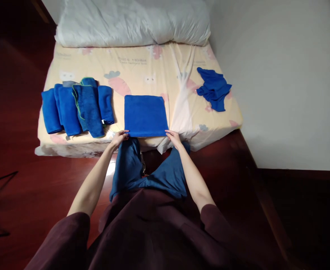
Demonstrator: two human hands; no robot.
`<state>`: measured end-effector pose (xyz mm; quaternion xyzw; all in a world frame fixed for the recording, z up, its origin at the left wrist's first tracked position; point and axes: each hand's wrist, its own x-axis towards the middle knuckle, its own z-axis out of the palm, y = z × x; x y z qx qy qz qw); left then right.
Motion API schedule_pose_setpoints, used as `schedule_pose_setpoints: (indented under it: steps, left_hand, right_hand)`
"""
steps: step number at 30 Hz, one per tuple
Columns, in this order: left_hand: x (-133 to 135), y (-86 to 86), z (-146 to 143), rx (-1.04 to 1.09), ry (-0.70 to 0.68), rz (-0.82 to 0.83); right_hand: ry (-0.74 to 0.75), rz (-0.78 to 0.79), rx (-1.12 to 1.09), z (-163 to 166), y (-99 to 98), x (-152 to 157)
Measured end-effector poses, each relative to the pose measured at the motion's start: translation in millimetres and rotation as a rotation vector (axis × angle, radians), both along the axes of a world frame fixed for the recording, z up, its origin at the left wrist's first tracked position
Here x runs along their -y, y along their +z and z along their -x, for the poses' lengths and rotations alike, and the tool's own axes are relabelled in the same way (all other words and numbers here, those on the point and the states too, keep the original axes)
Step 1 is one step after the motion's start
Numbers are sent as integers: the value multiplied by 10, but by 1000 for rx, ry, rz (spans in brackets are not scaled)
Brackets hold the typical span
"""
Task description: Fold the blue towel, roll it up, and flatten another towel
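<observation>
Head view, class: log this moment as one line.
left hand: grips near-left corner of flat blue towel | right hand: grips near-right corner | folded towels: left | crumpled towel: right

A faint line of small grey lettering, seen upside down, runs across the printed bed sheet (142, 71) near the pillow (131, 22), too blurred to read.

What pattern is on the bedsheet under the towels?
Pale yellow bedsheet with a carrot print, seen in the head view.
</observation>
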<state>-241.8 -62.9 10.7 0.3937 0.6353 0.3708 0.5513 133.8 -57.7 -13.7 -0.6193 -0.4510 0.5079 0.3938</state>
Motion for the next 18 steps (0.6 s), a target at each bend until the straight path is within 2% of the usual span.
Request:
schedule_pose_setpoints:
  steps: [4,8,11,14,18]
  left_hand:
    - [-29,27,100,-187,-60,-88]
    - [-35,29,159,-300,-139,-168]
    - [-2,-2,151,-437,-247,-315]
    - [30,-36,129,-628,-387,-501]
    - [27,-58,119,-642,-455,-587]
  right_hand:
    - [58,-125,161,23,25,-7]
    - [55,-164,346,74,27,-48]
    - [62,-220,441,114,29,-71]
    - [63,-279,494,128,37,-89]
    - [32,-291,471,107,45,-128]
